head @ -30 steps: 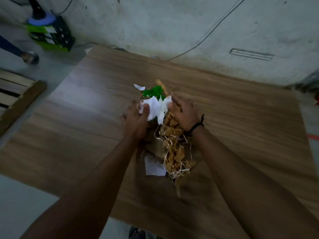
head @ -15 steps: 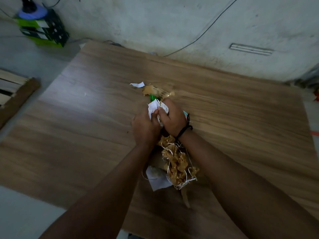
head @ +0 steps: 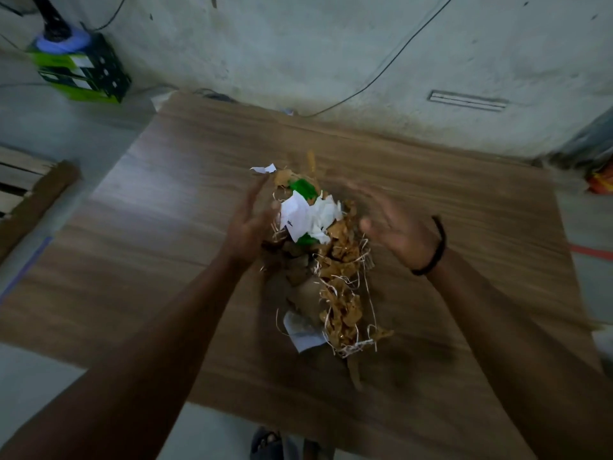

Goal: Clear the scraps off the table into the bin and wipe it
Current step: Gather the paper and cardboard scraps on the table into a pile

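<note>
Currently the scrap pile (head: 318, 260) — brown shreds, white paper, green bits, pale strands — is heaped mid-table (head: 149, 260), running toward the near edge. It is flanked by both hands, spread and holding nothing: left hand (head: 247, 224) touching the pile's left side, right hand (head: 396, 232) just beside it, blurred. A stray white scrap (head: 263, 168) lies just beyond the left fingertips. Best done by cupping from both sides, palms low on the wood, so loose strands are trapped — the stray piece should be swept in first. No bin can be identified with certainty.
</note>
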